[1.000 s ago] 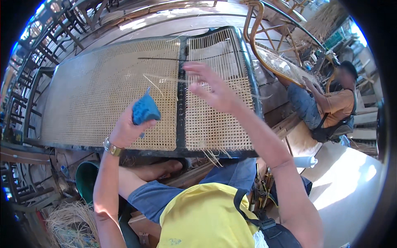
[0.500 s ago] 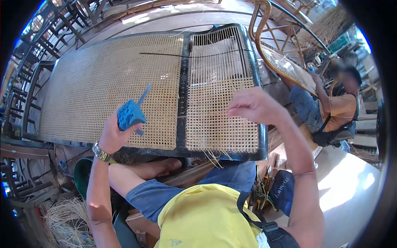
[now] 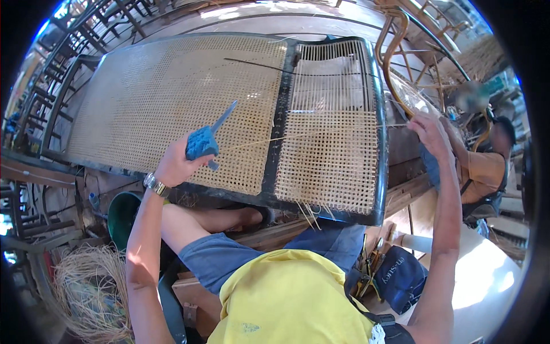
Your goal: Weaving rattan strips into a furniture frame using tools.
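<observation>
Head view: the left hand has its grip closed around a blue pad, with a narrow blade projecting beyond it, tip directed up and to the right. The pad sits against the blade, presumably to cushion the fingers from the edge. A pale strand extends from the pad and blade across the caned frame to the right hand, out past the frame's right side. The right grip appears pinched on the strand's far end; exact finger contact is too small to confirm. The strand runs nearly straight, which suggests the hands are spread to keep it under tension.

Beneath, the wide cane panel is woven throughout what is visible. The narrower panel is closely woven in its lower part; its upper part shows mainly lengthwise strands. Loose ends hang over the near edge.
</observation>
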The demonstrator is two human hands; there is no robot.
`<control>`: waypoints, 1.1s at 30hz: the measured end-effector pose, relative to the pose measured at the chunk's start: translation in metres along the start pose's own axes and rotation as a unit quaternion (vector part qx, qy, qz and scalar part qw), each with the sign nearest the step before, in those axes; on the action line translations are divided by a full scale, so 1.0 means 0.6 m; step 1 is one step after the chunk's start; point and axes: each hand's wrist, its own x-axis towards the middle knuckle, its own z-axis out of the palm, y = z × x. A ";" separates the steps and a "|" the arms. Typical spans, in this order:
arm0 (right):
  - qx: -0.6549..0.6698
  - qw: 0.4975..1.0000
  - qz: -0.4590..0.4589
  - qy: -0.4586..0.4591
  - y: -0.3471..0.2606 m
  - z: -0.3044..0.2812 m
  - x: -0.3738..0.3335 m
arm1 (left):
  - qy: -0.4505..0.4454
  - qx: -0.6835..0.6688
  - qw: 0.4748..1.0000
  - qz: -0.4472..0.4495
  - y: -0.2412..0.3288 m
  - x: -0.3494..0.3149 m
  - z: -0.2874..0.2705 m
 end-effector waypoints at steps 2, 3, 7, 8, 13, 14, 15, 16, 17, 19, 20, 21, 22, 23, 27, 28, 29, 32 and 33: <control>-0.059 0.998 0.004 0.013 -0.069 0.029 0.009 | 0.008 -0.012 0.997 0.070 0.019 -0.005 0.013; -0.127 0.991 0.022 0.030 -0.118 0.042 0.017 | 0.010 -0.011 0.998 0.069 0.033 0.003 0.025; 0.144 0.978 -0.146 -0.035 -0.363 0.116 0.052 | -0.085 -0.138 0.986 0.027 0.076 0.026 0.097; 0.248 0.957 -0.129 -0.078 -0.415 0.143 0.051 | -0.107 -0.169 0.978 0.052 0.075 0.036 0.117; 0.336 0.927 -0.129 -0.109 -0.448 0.233 0.040 | -0.129 -0.198 0.971 0.041 0.052 0.039 0.123; 0.328 0.933 -0.135 -0.065 -0.435 0.237 0.031 | -0.039 -0.092 0.994 0.047 0.022 0.039 0.107; 0.334 0.936 -0.072 -0.085 -0.425 0.217 0.025 | 0.047 0.018 0.998 0.049 -0.012 0.035 0.089; 0.337 0.935 -0.008 -0.105 -0.409 0.196 0.022 | 0.119 0.012 0.992 -0.042 -0.054 0.034 0.062; 0.371 0.923 0.021 -0.100 -0.374 0.211 0.018 | 0.187 0.004 0.974 -0.126 -0.095 0.041 0.032; 0.406 0.907 0.046 -0.101 -0.333 0.227 0.008 | 0.267 0.167 0.930 -0.191 -0.160 0.045 -0.027; 0.427 0.895 0.088 -0.095 -0.327 0.218 -0.002 | 0.268 0.166 0.929 -0.195 -0.197 0.052 -0.041; 0.447 0.881 0.129 -0.089 -0.324 0.214 -0.010 | 0.301 0.232 0.902 -0.206 -0.237 0.058 -0.050; 0.448 0.880 0.129 -0.092 -0.319 0.212 -0.017 | 0.330 0.295 0.871 -0.215 -0.278 0.063 -0.058; 0.453 0.879 0.126 -0.078 -0.315 0.213 -0.020 | 0.332 0.298 0.868 -0.218 -0.327 0.058 -0.071; 0.522 0.830 0.192 -0.046 -0.315 0.200 -0.046 | 0.225 0.390 0.855 -0.259 -0.370 0.050 -0.086; 0.520 0.830 0.196 -0.045 -0.316 0.199 -0.052 | 0.221 0.425 0.847 -0.230 -0.356 0.048 -0.095; 0.569 0.797 0.197 -0.049 -0.318 0.198 -0.057 | 0.217 0.460 0.837 -0.201 -0.340 0.044 -0.102; 0.630 0.748 0.206 -0.043 -0.338 0.210 -0.067 | 0.336 0.335 0.874 -0.104 -0.263 0.030 -0.053; 0.645 0.734 0.208 -0.041 -0.358 0.213 -0.064 | 0.397 0.199 0.895 -0.038 -0.233 0.015 -0.025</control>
